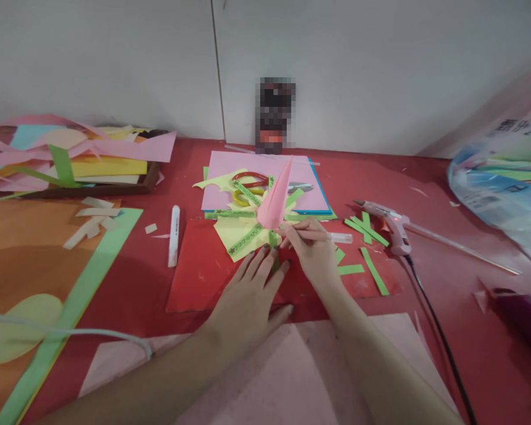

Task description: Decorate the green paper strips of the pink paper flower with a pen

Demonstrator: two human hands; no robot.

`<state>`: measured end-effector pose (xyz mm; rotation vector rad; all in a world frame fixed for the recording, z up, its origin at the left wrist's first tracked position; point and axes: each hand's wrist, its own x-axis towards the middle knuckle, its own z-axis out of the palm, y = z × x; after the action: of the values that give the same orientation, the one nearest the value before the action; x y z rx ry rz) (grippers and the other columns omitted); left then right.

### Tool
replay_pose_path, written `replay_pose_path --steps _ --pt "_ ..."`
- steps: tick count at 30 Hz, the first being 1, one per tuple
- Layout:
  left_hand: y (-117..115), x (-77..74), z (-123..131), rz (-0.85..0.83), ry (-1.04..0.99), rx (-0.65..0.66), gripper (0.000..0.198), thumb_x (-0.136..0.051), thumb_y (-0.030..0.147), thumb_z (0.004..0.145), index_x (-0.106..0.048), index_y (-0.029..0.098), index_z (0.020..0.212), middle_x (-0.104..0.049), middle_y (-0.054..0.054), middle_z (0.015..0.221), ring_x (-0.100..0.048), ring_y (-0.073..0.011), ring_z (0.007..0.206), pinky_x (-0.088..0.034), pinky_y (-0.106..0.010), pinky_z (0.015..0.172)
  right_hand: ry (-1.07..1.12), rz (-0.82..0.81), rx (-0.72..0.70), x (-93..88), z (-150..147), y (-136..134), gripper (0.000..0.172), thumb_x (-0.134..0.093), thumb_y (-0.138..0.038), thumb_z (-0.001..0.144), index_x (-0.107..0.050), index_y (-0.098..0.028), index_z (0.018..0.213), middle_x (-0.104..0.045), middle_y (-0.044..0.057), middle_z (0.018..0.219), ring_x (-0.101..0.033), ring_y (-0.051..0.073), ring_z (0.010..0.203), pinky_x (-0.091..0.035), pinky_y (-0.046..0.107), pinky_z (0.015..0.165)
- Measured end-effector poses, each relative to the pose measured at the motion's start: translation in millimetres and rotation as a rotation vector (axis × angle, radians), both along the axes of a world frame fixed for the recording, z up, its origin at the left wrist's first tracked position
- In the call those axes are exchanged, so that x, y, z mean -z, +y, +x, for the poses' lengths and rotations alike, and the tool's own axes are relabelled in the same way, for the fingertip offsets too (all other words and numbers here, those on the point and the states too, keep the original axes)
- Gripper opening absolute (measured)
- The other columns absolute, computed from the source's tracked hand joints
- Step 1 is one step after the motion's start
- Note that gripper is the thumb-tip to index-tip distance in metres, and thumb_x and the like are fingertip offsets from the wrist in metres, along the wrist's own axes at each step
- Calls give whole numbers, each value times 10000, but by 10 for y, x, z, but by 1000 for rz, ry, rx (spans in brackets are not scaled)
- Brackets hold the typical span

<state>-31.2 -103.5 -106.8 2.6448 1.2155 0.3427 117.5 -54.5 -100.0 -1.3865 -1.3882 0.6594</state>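
A pink paper cone (pixel 275 203) stands on a yellow paper piece (pixel 225 236). Green paper strips (pixel 245 239) fan out around the cone's base, several of them bearing a drawn pattern with stars. My left hand (pixel 252 289) lies with fingers stretched out, its fingertips at the yellow paper's near edge and a short green strip. In my right hand (pixel 314 254) is a pen (pixel 340 238), gripped between thumb and fingers, pointing left toward the strip in front of the cone. The pen tip is partly hidden by the fingers.
A red board (pixel 199 277) lies beneath the work. Scissors (pixel 250 177) rest on pink sheets (pixel 221 165) behind. Right are loose green strips (pixel 374 271), a glue gun (pixel 396 227) with a cord and a plastic bag (pixel 491 183). Left are a white marker (pixel 174 236) and a paper-filled tray (pixel 153 177).
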Motion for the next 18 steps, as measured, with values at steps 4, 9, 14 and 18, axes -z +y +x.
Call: replay_pose_path --steps 4,9,14,18 --pt "-3 -3 3 1 0 -4 583 -467 449 846 -346 175 1347 -337 -138 1402 -250 -302 1314 -281 -475 1040 8 -20 -36 -6 1 -6 181 -539 -288 815 -482 -234 653 -611 -27 577 -638 165 661 -484 307 698" --pt "-4 -12 0 0 -7 1 574 -481 435 841 -358 172 1336 -345 -140 1397 -255 -308 1311 -293 -487 1030 28 -34 25 -24 -9 -9 177 -545 -292 807 -465 -243 656 -584 -39 509 -639 176 630 -491 315 667" --pt "-6 -19 -3 -7 -14 0 565 -475 431 847 -355 175 1336 -344 -135 1398 -247 -302 1316 -280 -479 1041 11 -31 -1 -39 -14 -8 175 -549 -267 796 -478 -238 639 -612 -25 560 -653 182 714 -488 305 684" --pt "-2 -24 2 -6 -13 2 565 -463 440 851 -355 176 1340 -337 -132 1404 -236 -302 1320 -276 -476 1045 17 -27 73 -49 -14 -9 185 -559 -316 795 -482 -238 645 -604 -32 527 -636 172 620 -485 304 657"
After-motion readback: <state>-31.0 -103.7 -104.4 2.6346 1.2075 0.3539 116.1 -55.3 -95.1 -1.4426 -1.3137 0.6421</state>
